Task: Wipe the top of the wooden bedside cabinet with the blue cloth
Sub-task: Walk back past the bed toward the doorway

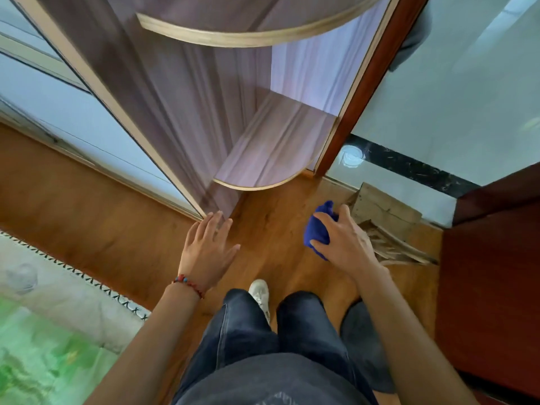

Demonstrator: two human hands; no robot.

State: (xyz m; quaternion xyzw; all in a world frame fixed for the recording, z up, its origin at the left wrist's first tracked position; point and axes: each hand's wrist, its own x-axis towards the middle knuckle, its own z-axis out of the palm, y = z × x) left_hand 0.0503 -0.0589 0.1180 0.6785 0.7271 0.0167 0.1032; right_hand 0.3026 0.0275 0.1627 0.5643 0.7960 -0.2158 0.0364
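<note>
My right hand is closed around a bunched blue cloth, held in the air over the wooden floor. My left hand hangs open with fingers spread, holding nothing, near the bottom corner of a tall unit. It wears a red bead bracelet on the wrist. A dark red-brown wooden surface fills the right side below my right forearm; I cannot tell whether it is the bedside cabinet. I am looking straight down at my legs in dark jeans.
A tall corner shelf unit with rounded pale wood shelves stands ahead. Beside it is a red-brown door frame and a pale tiled floor beyond. Broken wooden boards lie on the floor at right. A fringed rug lies at left.
</note>
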